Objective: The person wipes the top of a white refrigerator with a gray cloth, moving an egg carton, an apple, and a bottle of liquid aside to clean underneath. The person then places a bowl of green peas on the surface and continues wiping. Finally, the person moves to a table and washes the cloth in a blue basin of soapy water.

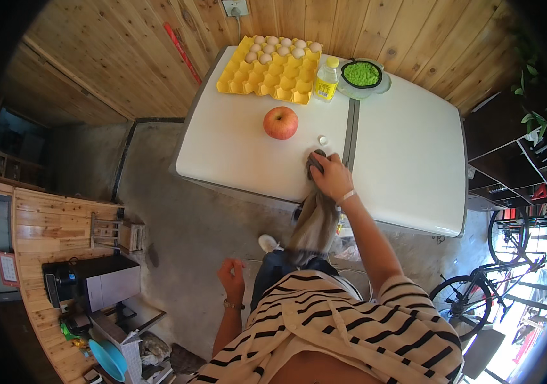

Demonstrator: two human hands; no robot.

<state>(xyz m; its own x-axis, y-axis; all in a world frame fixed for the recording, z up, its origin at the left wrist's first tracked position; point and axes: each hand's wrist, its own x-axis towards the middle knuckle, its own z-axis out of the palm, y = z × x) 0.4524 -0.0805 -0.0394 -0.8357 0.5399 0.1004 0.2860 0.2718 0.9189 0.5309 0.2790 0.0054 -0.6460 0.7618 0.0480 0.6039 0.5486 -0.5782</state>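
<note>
My right hand (333, 177) grips a bunched grey-brown cloth (313, 218) on the white tabletop (408, 158), and the cloth hangs down over the table's near edge. Just beyond it lies a small white cap (323, 140). A red apple (280, 123) sits farther left. Behind are a yellow egg tray (268, 77) with several eggs at its back, a clear bottle (326, 81) with a yellow cap, and a black-rimmed bowl of green peas or beans (361, 74) on a pale green dish (385, 86). My left hand (231, 278) is beside my body, away from the table, fingers curled, with nothing visible in it.
A wood-plank wall (398, 29) with a socket (235, 7) rises behind the table. Dark shelving (499, 158) and a bicycle (470, 293) are on the right. At the left stand a wooden stool (132, 236) and a dark cabinet (112, 283), with a blue basin (108, 360) lower down.
</note>
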